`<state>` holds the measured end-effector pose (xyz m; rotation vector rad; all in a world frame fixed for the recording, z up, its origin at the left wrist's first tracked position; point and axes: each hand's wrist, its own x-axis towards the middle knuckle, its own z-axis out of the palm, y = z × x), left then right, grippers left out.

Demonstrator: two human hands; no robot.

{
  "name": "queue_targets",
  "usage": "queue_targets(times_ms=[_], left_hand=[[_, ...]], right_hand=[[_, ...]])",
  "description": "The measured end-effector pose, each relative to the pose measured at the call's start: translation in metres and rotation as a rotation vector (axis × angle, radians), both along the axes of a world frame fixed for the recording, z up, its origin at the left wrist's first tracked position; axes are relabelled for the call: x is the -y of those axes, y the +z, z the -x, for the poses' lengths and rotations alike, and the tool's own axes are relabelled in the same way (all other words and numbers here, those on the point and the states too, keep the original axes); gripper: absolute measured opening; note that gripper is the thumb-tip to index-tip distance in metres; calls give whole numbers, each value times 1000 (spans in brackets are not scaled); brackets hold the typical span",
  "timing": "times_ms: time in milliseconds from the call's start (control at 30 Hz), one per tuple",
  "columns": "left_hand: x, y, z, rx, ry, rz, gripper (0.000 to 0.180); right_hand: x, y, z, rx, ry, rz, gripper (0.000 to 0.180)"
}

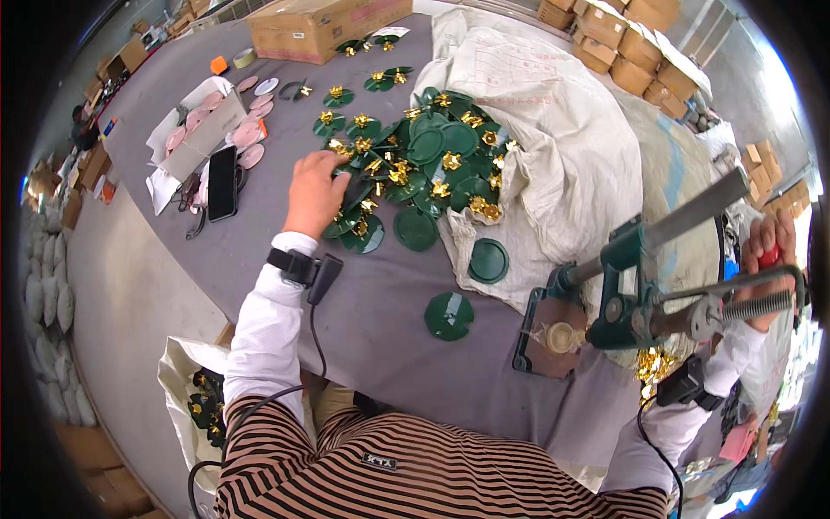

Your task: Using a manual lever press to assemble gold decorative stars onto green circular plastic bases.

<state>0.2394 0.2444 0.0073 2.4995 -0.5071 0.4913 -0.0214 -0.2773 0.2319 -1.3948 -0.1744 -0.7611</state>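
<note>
Left hand (316, 192) at centre closes on green discs (415, 164) heaped within reach; right hand (769, 251) grips the press lever (692, 212), far right.

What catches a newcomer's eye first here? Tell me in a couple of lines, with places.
First, the heap of dark green discs topped with gold flowers, spilling off a white sack at the centre of the grey table; the left hand reaches into its near edge. Next, the green lever press at right, whose red-tipped handle the right hand grips.
</note>
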Motion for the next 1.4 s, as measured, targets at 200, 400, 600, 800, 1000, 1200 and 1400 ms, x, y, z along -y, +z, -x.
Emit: queue_targets(times_ms=[200, 400, 600, 800, 1000, 1200, 1400], left_hand=[[74, 4, 6, -158, -246, -39, 31], [95, 18, 58, -177, -278, 408, 44], [189, 11, 195, -479, -699, 417, 73], [247, 1, 228, -550, -728, 329, 79], [253, -6, 234, -524, -711, 292, 88], [237, -11, 232, -571, -714, 343, 92], [249, -10, 234, -478, -700, 315, 85]], right_hand=[[-20, 2, -3, -7, -10, 175, 68], [-34, 4, -12, 69, -192, -57, 25], [-48, 12, -21, 17, -142, 46, 11], [-54, 11, -24, -62, -173, 2, 16], [-75, 13, 16, 44, -238, 95, 20], [-133, -82, 150, 280, -30, 409, 32], [-146, -168, 206, -122, -232, 677, 15]])
